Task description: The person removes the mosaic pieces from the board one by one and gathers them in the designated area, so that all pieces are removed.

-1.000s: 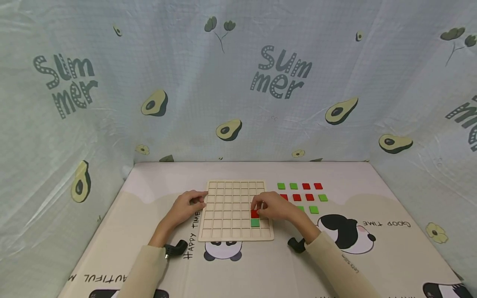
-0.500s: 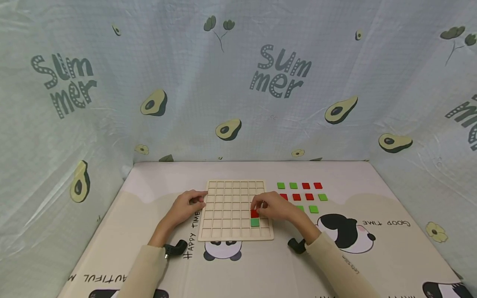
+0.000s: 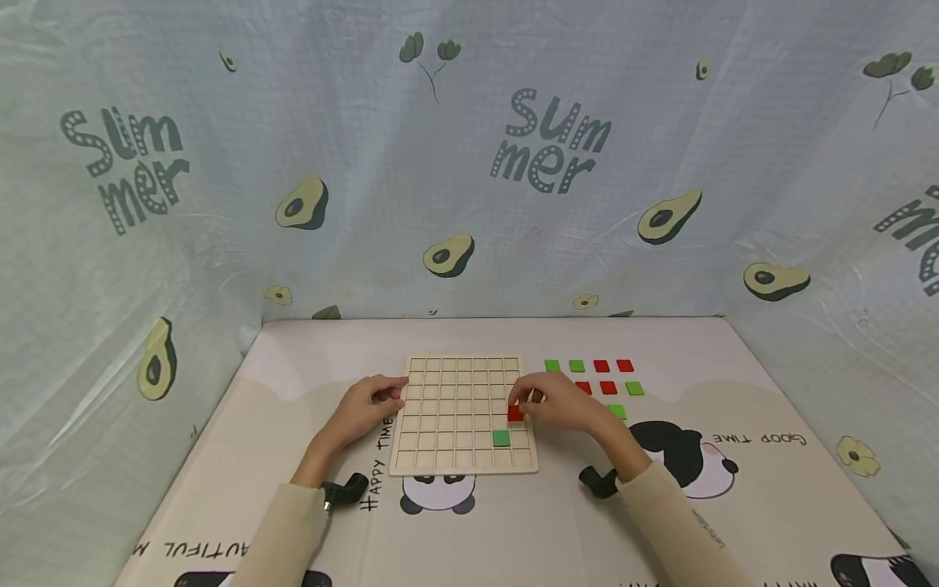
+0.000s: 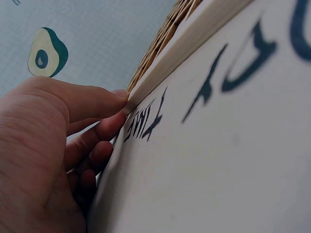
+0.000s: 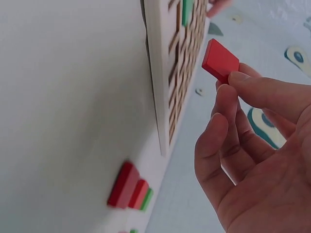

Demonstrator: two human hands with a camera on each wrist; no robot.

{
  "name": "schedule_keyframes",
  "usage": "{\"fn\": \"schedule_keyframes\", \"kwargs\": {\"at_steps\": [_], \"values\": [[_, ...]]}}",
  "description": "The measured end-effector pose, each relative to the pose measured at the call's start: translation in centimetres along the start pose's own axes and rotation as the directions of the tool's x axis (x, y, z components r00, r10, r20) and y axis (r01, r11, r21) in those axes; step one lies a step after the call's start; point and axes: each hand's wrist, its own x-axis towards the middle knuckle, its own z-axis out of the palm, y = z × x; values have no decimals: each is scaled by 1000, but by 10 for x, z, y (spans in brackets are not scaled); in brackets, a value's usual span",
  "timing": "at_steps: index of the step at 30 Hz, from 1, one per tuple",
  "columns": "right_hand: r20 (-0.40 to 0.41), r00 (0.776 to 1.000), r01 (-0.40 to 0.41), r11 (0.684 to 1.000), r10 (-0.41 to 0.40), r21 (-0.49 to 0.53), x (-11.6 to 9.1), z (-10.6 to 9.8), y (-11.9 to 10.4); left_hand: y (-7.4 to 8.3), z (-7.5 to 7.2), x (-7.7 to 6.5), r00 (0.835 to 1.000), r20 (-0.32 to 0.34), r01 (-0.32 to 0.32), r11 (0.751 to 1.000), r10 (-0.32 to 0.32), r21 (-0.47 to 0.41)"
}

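In the head view, a wooden grid board (image 3: 447, 424) lies on the table with a green square tile (image 3: 501, 439) in one of its cells near the lower right. My right hand (image 3: 553, 399) pinches a red square tile (image 3: 516, 413) between thumb and fingertips over the board's right side. The right wrist view shows this red tile (image 5: 221, 60) tilted and apart from the grid. At the board's left edge, my left hand (image 3: 370, 403) touches the rim with thumb and forefinger. The left wrist view has the thumb of the left hand (image 4: 63, 126) against that rim.
To the right of the board, loose green tiles (image 3: 575, 366) and red tiles (image 3: 608, 387) lie in rows, some partly hidden by my right hand. A patterned cloth (image 3: 469, 530) covers the table, and a printed curtain (image 3: 543, 269) stands behind and at both sides.
My right hand has moved slightly right and away from me, taking the red tile off the spot just beyond the green tile. The left hand and the board have not moved.
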Motion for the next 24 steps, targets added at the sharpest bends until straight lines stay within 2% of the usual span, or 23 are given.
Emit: {"fn": "schedule_keyframes", "kwargs": {"at_steps": [9,24], "values": [[-43,999,-29,999,30,17,-18,-23,15,1,0,0,1000,0,12,1000,-12,1],[-126,987,-93,995,98,40,-57,-51,50,2,0,0,1000,6,16,1000,-16,9]]}}
